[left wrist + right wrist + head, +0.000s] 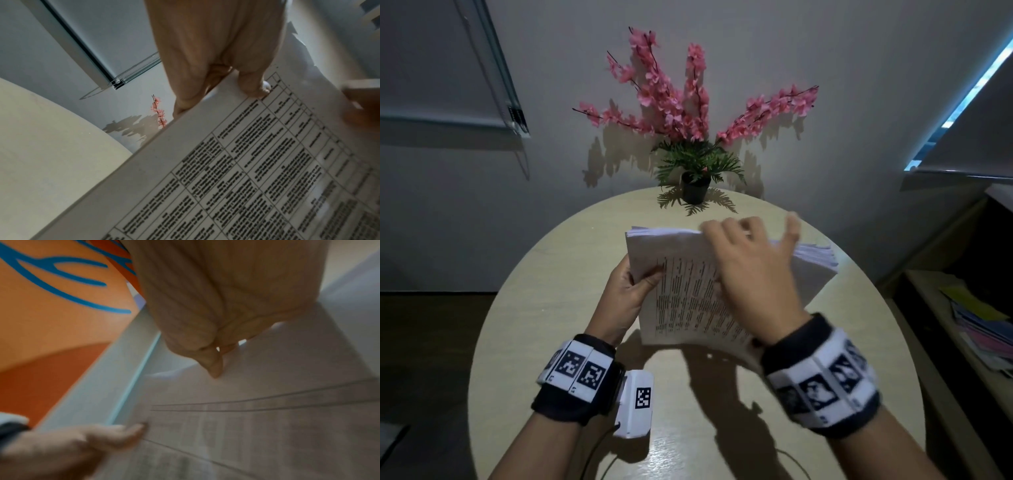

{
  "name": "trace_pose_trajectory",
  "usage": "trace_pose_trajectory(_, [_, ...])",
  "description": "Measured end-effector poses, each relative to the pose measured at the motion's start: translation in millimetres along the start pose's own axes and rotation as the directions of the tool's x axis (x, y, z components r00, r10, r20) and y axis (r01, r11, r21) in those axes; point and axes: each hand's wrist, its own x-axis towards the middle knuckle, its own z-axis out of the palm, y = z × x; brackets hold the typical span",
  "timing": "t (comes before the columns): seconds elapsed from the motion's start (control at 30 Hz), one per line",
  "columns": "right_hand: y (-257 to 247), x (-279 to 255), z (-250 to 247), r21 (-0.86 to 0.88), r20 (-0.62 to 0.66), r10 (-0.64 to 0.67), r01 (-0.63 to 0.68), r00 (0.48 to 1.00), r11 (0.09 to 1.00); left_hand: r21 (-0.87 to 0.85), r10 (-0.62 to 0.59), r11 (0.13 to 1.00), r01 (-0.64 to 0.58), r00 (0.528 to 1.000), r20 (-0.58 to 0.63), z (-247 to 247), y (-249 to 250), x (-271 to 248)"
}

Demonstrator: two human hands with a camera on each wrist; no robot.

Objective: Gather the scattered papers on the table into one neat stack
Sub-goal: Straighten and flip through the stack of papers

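Above table, left fingers around papers

Both forearms are bare, no sleeves. Each wrist has a black band wrapped with white tiles printed with black square codes. The left one also has a white box with its own code and a thin dark cable, I think, trailing off it.

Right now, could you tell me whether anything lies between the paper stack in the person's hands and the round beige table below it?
Nothing visible does. The white printed paper stack is held by the left hand and right hand over bare round beige tabletop; the black-potted pink flower plant stands farther back.
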Motion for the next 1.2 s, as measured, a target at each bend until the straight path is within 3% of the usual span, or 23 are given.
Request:
trace_pose_trajectory(0.07, [31,-11,-4,-0.078,-0.042,0.126,-0.129,0.991,0.989,0.005,-0.002,1.0,0.002,1.0,0.008,-2,-2,2])
trace_pose_trajectory(0.13, [60,-19,-4,-0.025,0.003,0.226,-0.226,0.974,0.974,0.014,0.003,1.0,-0.003,1.0,0.025,-2,-2,4])
trace_pose_trajectory(0.2, [86,-24,3,0.252,-0.055,0.229,-0.208,0.972,0.945,0.033,0.002,0.999,-0.003,0.999,0.034,1,-2,6])
trace_pose_trajectory(0.23, [93,-25,7,0.435,-0.131,0.246,-0.167,0.96,0.885,0.042,-0.001,0.999,-0.001,0.999,0.033,2,-2,7])
trace_pose_trajectory(0.3, [99,-28,22,0.764,-0.197,0.375,-0.098,0.906,0.637,0.039,-0.006,0.999,0.005,1.0,0.025,2,-2,7])
trace_pose_trajectory(0.37, [98,-30,44,0.969,-0.066,0.486,-0.06,0.871,0.24,0.041,-0.021,0.999,0.02,1.0,0.021,1,-5,7])
trace_pose_trajectory(0.4, [97,-32,59,0.992,0.006,0.505,-0.069,0.863,0.106,0.054,-0.043,0.998,0.042,0.999,0.013,0,-10,6])
trace_pose_trajectory(0.47, [93,-34,90,0.985,0.155,0.507,-0.173,0.848,-0.012,0.107,-0.114,0.988,0.113,0.993,0.005,-1,-23,4])
trace_pose_trajectory(0.57, [85,-38,130,0.905,0.365,0.5,-0.425,0.785,0.007,0.185,-0.235,0.956,0.228,0.972,0.018,0,-46,-1])
trace_pose_trajectory(0.63, [79,-41,143,0.873,0.421,0.495,-0.487,0.76,0.006,0.142,-0.28,0.951,0.274,0.96,0.017,5,-52,-5])
trace_pose_trajectory(0.7, [76,-39,143,0.877,0.434,0.494,-0.478,0.753,-0.042,0.114,-0.286,0.952,0.284,0.958,0.003,6,-52,0])
trace_pose_trajectory(0.8, [79,-27,134,0.912,0.392,0.455,-0.402,0.8,-0.081,0.159,-0.259,0.952,0.261,0.965,-0.036,5,-46,21])
trace_pose_trajectory(0.87, [83,-12,129,0.935,0.328,0.458,-0.352,0.826,-0.035,0.138,-0.235,0.959,0.246,0.968,-0.092,11,-42,39])
trace_pose_trajectory(1.0, [92,19,144,0.922,0.309,0.504,-0.384,0.807,0.049,0.092,-0.272,0.953,0.289,0.949,-0.158,23,-45,78])
trace_pose_trajectory(1.1, [107,33,175,0.846,0.448,0.463,-0.53,0.765,0.055,0.095,-0.402,0.9,0.424,0.895,-0.193,19,-68,103])
trace_pose_trajectory(1.2, [118,33,201,0.728,0.668,0.306,-0.68,0.678,-0.082,0.036,-0.517,0.842,0.538,0.826,-0.225,12,-95,120])
